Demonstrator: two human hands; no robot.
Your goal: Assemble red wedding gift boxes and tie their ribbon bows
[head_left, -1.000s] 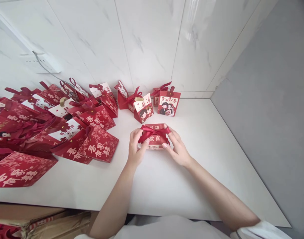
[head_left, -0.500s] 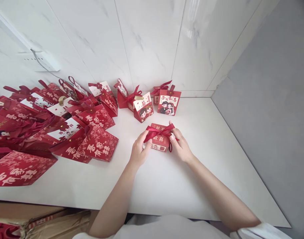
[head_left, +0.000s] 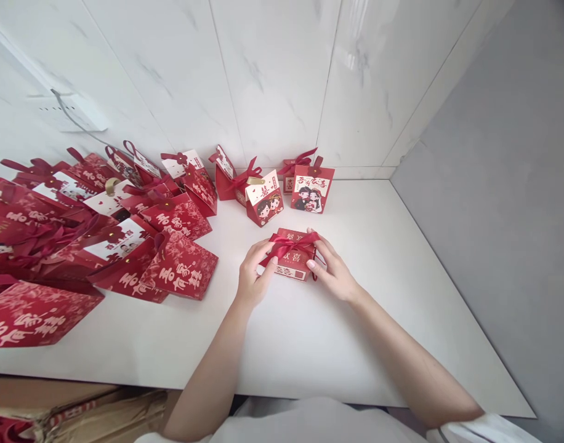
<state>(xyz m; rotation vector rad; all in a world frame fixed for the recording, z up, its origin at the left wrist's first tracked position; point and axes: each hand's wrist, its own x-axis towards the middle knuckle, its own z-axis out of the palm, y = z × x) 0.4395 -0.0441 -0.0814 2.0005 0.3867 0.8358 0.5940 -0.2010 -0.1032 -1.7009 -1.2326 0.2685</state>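
Since the earlier frame, we find that both hands have shifted slightly leftward with the bow's loops, while the box stays nearly in place. We locate this red printed-card box with a white front strip [head_left: 292, 258] between the hands, over the smooth white tabletop [head_left: 310, 344]; whether its base bears fully there we cannot confirm. We judge the step in hand to be dressing the glossy crimson ribbon bow [head_left: 295, 245] on top; the next move calls for light, even tension on both loops, without crushing the thin card. Left hand [head_left: 253, 277] and right hand [head_left: 336, 278] flank the bow, fingers bent; we cannot tell whether they pinch ribbon or merely rest. Beyond, we note a gable-topped red-and-white box [head_left: 266, 209] and an upright red box with a printed couple [head_left: 311, 195]. Leftward, we record a jumbled heap of ribboned red card boxes [head_left: 183, 264].
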